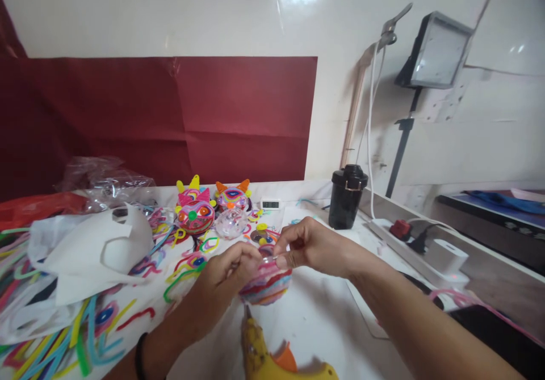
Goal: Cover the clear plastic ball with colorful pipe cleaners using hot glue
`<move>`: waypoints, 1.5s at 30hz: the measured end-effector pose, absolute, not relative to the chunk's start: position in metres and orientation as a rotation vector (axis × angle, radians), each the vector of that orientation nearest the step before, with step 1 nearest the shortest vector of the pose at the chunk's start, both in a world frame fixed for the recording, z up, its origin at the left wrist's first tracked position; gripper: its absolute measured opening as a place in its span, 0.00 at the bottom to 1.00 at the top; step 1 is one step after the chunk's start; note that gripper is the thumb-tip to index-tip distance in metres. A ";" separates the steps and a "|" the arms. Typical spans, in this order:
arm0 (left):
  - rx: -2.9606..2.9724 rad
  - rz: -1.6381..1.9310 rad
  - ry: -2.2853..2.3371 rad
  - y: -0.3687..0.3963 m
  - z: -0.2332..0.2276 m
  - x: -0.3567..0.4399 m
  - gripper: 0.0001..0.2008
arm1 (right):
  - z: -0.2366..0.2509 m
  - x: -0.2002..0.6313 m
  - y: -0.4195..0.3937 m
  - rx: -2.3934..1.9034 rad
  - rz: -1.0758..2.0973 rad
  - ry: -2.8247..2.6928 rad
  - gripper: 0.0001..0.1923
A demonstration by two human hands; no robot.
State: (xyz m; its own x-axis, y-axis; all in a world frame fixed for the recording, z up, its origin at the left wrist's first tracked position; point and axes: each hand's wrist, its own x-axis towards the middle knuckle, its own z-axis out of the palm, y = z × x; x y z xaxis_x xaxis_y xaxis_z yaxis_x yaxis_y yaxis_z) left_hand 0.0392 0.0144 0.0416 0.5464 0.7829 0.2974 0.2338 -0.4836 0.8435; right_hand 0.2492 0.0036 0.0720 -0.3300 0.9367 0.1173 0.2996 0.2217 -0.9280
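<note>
My left hand point(225, 280) holds a round ball wrapped in pink, red and blue fuzzy strips point(267, 286) from its left side, just above the table. My right hand point(304, 245) pinches the ball's top with thumb and fingertips, where a small shiny bit shows. A yellow and orange glue gun point(272, 357) lies right below the ball, nozzle pointing up toward it. Two finished colourful horned balls point(196, 212) point(233, 197) and a clear ball point(230, 222) stand behind the hands.
Loose coloured pipe cleaners point(63, 334) and white paper point(93, 249) cover the left of the white table point(315, 317). A black jar point(346, 195), a small digital clock point(270, 203), a power strip point(404, 238) and a lamp stand point(404, 141) sit to the right. Red paper point(170, 113) covers the wall.
</note>
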 end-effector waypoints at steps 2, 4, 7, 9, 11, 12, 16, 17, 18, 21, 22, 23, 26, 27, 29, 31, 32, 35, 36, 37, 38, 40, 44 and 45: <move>2.061 0.874 0.840 0.011 0.043 0.042 0.13 | 0.072 0.245 0.001 -1.162 0.997 -1.854 0.02; 2.121 0.881 0.864 0.008 0.044 0.044 0.12 | 0.072 0.240 -0.003 -1.200 0.854 -1.931 0.03; 2.157 0.892 0.882 0.006 0.046 0.046 0.12 | 0.074 0.231 -0.010 -1.259 0.655 -2.010 0.05; 2.134 0.887 0.898 0.006 0.047 0.047 0.12 | 0.075 0.227 -0.014 -1.271 0.572 -2.028 0.05; 2.102 0.903 0.915 0.006 0.048 0.047 0.12 | 0.076 0.226 -0.017 -1.272 0.543 -2.032 0.04; 2.087 0.914 0.915 0.006 0.048 0.048 0.12 | 0.076 0.227 -0.018 -1.269 0.539 -2.033 0.04; 2.066 0.959 0.905 0.006 0.048 0.049 0.11 | 0.077 0.233 -0.018 -1.274 0.565 -2.023 0.05; 2.066 0.973 0.913 0.007 0.047 0.049 0.11 | 0.077 0.235 -0.018 -1.275 0.577 -2.018 0.05; 2.066 0.988 0.926 0.006 0.047 0.050 0.11 | 0.077 0.236 -0.017 -1.273 0.585 -2.012 0.05; 2.039 1.038 0.982 0.006 0.045 0.051 0.10 | 0.075 0.235 -0.014 -1.266 0.566 -2.000 0.05; 2.020 1.056 1.002 0.006 0.044 0.052 0.09 | 0.074 0.234 -0.014 -1.267 0.549 -1.998 0.05; 1.997 1.072 1.013 0.005 0.043 0.052 0.09 | 0.074 0.232 -0.013 -1.269 0.535 -1.994 0.05; 1.918 1.092 1.041 0.006 0.038 0.053 0.08 | 0.072 0.228 -0.013 -1.262 0.509 -1.974 0.05; 1.895 1.091 1.048 0.006 0.036 0.053 0.08 | 0.072 0.227 -0.014 -1.261 0.500 -1.968 0.05; 1.851 1.098 1.054 0.008 0.034 0.054 0.09 | 0.071 0.226 -0.015 -1.266 0.481 -1.968 0.05; 1.809 1.120 1.052 0.009 0.032 0.054 0.09 | 0.072 0.226 -0.015 -1.277 0.487 -1.970 0.05; 1.787 1.135 1.056 0.010 0.033 0.054 0.10 | 0.073 0.227 -0.015 -1.276 0.490 -1.965 0.04; 1.738 1.180 1.076 0.010 0.035 0.054 0.10 | 0.076 0.232 -0.016 -1.249 0.449 -1.930 0.04; 1.722 1.197 1.083 0.010 0.036 0.053 0.10 | 0.077 0.233 -0.016 -1.239 0.427 -1.922 0.04; 1.707 1.205 1.088 0.009 0.038 0.053 0.10 | 0.078 0.235 -0.016 -1.235 0.410 -1.920 0.03; 1.696 1.206 1.091 0.008 0.039 0.053 0.10 | 0.079 0.236 -0.016 -1.237 0.406 -1.921 0.03; 1.682 1.199 1.101 0.007 0.040 0.052 0.10 | 0.079 0.236 -0.017 -1.258 0.425 -1.927 0.03; 1.699 1.199 1.100 0.007 0.041 0.050 0.10 | 0.079 0.230 -0.018 -1.300 0.445 -1.907 0.03; 1.704 1.203 1.099 0.007 0.041 0.050 0.11 | 0.079 0.229 -0.018 -1.300 0.434 -1.895 0.04</move>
